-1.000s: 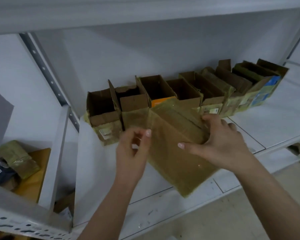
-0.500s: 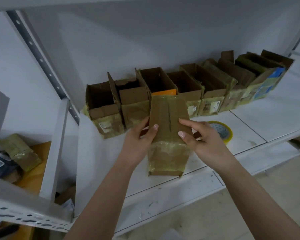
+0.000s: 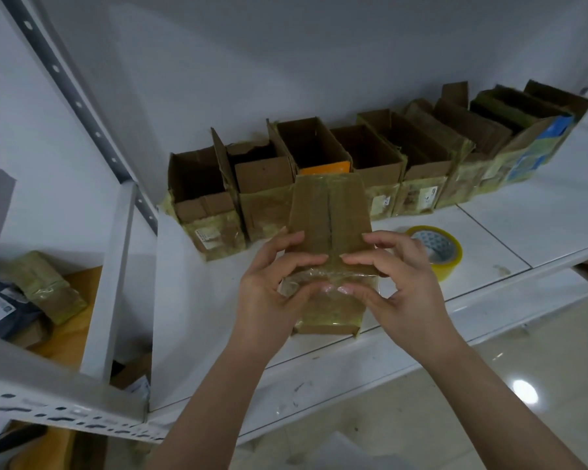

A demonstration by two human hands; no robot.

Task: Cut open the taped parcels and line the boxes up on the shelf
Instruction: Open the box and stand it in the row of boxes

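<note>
Your left hand point(image 3: 269, 286) and right hand point(image 3: 392, 286) grip the taped parcel point(image 3: 330, 239) from both sides, fingers curled over its top face and thumbs pressed into the crinkled clear tape, so its middle is partly hidden. It stands upright on the white metal shelf point(image 3: 523, 225), in front of the row of opened boxes point(image 3: 370, 164), rough brown cardboard with glossy yellowed tape. The tape roll point(image 3: 437, 247) lies beside your right hand, partly covered by it.

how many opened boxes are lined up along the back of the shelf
About 8, in one row on the shelf: far left, second, third with orange inside, fourth, fifth, then three overlapping ones at right; some may be hidden.
</note>
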